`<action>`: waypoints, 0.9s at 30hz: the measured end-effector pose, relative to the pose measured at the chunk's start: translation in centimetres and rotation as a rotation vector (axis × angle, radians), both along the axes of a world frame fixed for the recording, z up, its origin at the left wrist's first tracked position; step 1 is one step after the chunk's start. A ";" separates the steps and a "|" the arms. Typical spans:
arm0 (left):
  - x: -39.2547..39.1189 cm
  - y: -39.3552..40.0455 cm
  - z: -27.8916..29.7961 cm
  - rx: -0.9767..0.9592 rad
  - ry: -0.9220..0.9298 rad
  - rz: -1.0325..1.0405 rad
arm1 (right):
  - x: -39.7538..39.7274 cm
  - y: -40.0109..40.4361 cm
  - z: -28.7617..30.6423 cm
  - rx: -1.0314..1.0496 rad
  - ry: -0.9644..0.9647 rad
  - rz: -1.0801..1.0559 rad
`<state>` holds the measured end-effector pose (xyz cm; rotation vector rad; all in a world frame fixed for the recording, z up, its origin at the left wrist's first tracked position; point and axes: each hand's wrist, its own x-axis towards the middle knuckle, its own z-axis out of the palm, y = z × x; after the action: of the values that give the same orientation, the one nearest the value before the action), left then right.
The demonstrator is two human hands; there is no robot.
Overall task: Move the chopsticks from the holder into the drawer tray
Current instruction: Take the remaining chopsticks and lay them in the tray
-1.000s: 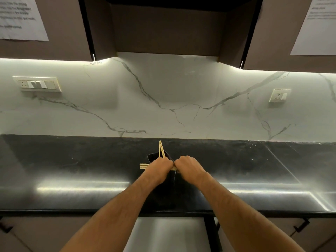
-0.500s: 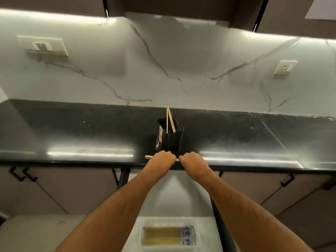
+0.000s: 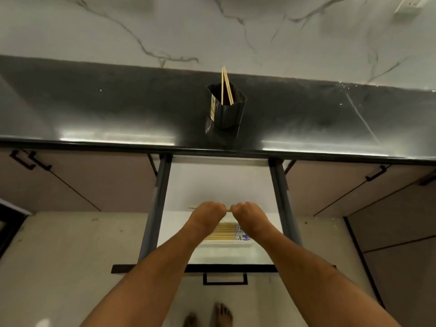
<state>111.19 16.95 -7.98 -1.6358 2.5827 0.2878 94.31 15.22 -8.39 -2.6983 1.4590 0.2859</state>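
A black holder (image 3: pixel 226 109) stands on the dark countertop (image 3: pixel 118 109) with two pale wooden chopsticks (image 3: pixel 225 84) leaning in it. Below, a white drawer (image 3: pixel 221 182) is pulled out. A clear tray (image 3: pixel 226 241) in it holds several chopsticks (image 3: pixel 223 232) laid flat. My left hand (image 3: pixel 207 212) and my right hand (image 3: pixel 247 212) are fists side by side above the tray, both gripping a held bunch of chopsticks (image 3: pixel 193 207) that lies level; its tip sticks out left of my left fist.
The drawer's dark side rails (image 3: pixel 158 204) flank my arms and its black front handle (image 3: pixel 225 279) is near me. Closed cabinet doors (image 3: pixel 77 182) sit on both sides. My bare feet (image 3: pixel 219 313) stand on the pale floor.
Both hands came down from the holder on the countertop, past the counter edge, to above the tray in the open drawer, carrying the chopsticks. The camera tilted downward.
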 end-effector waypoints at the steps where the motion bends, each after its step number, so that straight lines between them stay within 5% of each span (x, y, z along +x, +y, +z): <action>1: -0.1 0.6 -1.0 0.009 -0.001 0.007 | -0.1 0.4 -0.9 0.014 0.002 0.000; 27: -0.5 1.2 -11.6 0.153 -0.010 0.176 | -1.1 0.0 -11.2 0.179 0.050 -0.009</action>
<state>110.67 18.15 -19.62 -1.8048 2.3466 0.4735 93.20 15.26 -19.61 -2.5597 1.3852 0.4633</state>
